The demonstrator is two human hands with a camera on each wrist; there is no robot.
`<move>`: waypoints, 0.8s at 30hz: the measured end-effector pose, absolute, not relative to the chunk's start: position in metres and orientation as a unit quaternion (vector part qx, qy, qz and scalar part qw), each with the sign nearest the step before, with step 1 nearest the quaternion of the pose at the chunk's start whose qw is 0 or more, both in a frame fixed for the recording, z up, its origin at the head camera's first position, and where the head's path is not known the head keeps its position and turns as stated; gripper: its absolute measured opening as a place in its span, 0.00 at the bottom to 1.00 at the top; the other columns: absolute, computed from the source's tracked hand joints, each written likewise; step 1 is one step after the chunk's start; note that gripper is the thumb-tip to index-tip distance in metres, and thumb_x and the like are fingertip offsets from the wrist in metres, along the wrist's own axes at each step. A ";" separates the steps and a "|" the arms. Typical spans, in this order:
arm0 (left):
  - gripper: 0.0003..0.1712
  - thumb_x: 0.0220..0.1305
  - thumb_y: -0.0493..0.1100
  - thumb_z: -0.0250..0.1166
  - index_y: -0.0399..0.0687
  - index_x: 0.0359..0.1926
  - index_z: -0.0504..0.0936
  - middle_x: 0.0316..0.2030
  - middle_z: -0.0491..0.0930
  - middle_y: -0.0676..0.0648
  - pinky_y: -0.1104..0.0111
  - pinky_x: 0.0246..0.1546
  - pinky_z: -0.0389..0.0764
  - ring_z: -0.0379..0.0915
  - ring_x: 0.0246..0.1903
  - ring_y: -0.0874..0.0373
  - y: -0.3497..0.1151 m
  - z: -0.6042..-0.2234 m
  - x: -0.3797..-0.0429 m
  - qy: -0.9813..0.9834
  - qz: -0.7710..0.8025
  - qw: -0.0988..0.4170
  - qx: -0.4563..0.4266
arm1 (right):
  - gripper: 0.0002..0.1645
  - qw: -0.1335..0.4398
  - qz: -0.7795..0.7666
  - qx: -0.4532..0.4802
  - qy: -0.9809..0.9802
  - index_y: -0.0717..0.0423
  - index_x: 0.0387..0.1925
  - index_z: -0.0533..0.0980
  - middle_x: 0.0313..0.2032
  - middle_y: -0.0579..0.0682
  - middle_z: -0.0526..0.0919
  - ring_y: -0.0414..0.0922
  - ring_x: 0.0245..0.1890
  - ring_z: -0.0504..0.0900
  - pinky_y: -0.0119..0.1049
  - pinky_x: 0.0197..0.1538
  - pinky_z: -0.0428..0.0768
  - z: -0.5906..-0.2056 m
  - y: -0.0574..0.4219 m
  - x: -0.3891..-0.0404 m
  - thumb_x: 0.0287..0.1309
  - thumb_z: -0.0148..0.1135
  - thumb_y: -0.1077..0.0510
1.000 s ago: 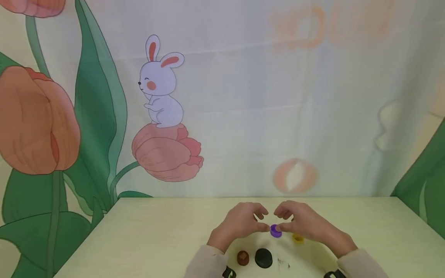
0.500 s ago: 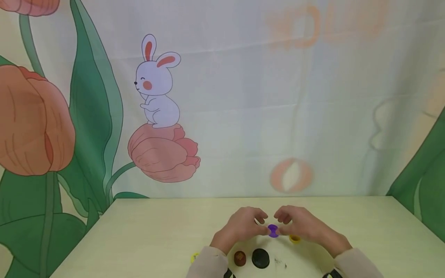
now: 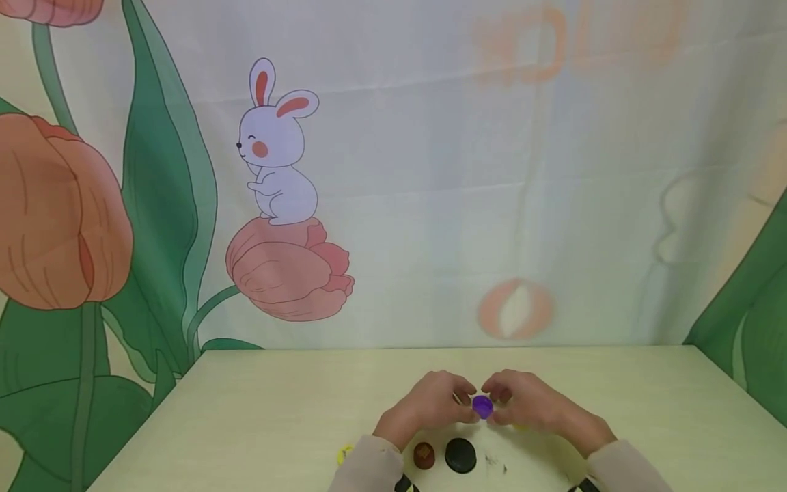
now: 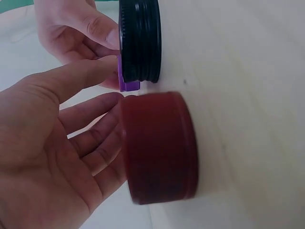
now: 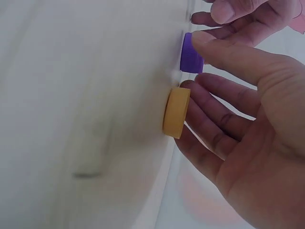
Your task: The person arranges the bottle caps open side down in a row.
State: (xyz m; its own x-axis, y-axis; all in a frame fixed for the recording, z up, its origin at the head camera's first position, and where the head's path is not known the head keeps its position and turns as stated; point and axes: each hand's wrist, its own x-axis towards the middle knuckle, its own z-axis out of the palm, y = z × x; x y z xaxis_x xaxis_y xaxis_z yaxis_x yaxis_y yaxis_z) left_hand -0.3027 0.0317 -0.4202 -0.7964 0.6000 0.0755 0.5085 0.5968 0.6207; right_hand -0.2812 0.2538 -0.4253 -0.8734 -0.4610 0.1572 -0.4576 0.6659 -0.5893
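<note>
A small purple bottle cap stands on the table between the two hands. My left hand is on its left, thumb tip against or just beside the cap and fingers loosely bent. My right hand mirrors it from the right; in the right wrist view its thumb overlaps the purple cap, and the other fingers are spread below. A yellow cap stands by the right fingers, mostly hidden in the head view. Nearer the body are a black cap and a dark red cap.
Beside the left sleeve a yellow object shows in part. Dark marks lie on the pale table to the right of the black cap. A printed curtain hangs behind the table.
Both thumbs have drawn from across the purple cap's top to its near sides, so more of it shows. The right hand now covers most of the yellow cap. The view shifted slightly.
</note>
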 end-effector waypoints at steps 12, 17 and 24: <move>0.14 0.59 0.37 0.79 0.43 0.47 0.91 0.35 0.88 0.56 0.73 0.40 0.79 0.79 0.33 0.68 0.033 -0.421 -0.301 0.887 0.331 0.081 0.310 | 0.16 0.000 -0.315 -0.263 0.912 0.57 0.40 0.84 0.36 0.43 0.83 0.43 0.39 0.81 0.37 0.43 0.82 -0.428 0.255 -0.281 0.51 0.82 0.62; 0.14 0.60 0.37 0.79 0.43 0.48 0.91 0.34 0.87 0.57 0.74 0.40 0.79 0.78 0.33 0.68 0.032 -0.421 -0.300 0.889 0.326 0.080 0.313 | 0.14 0.001 -0.325 -0.265 0.908 0.56 0.39 0.83 0.35 0.43 0.82 0.42 0.37 0.80 0.35 0.39 0.81 -0.429 0.255 -0.281 0.52 0.82 0.62; 0.15 0.62 0.37 0.78 0.44 0.50 0.88 0.37 0.88 0.54 0.74 0.43 0.80 0.81 0.36 0.68 0.029 -0.418 -0.298 0.883 0.336 0.061 0.323 | 0.11 0.006 -0.338 -0.251 0.907 0.54 0.42 0.84 0.37 0.43 0.84 0.43 0.39 0.81 0.36 0.40 0.81 -0.423 0.253 -0.277 0.60 0.77 0.58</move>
State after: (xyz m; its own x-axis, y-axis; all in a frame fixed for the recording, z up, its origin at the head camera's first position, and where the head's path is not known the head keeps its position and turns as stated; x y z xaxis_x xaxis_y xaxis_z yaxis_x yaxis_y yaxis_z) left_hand -0.2976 0.0290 -0.4182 -0.7843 0.6106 0.1093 0.5288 0.5660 0.6325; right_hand -0.2766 0.2534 -0.4228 -0.8737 -0.4598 0.1591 -0.4516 0.6446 -0.6169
